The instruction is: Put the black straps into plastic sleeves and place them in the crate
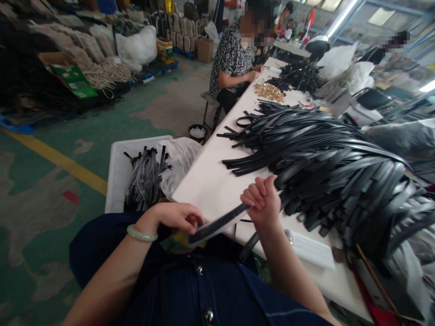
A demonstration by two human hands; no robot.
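Note:
A black strap point(217, 225) with pale, shiny edges slants across my lap at the table's near edge. My right hand point(263, 201) is closed in a fist around its upper part. Beside the strap's lower left end is my left hand point(183, 218), fingers curled and thumb pressed in, pinching near that end; the fingertips are partly hidden. A pale green bangle point(142, 233) circles my left wrist. Just beyond my right hand, a large heap of black straps point(326, 149) covers much of the table, loose ends pointing left.
A white crate point(117, 176) with plastic-wrapped straps stands left of the white table point(200, 188). A small white box point(311, 249) lies right of my right forearm. Farther along are gold-coloured pieces point(269, 92) and a seated co-worker point(233, 54). Loaded pallets line the left side.

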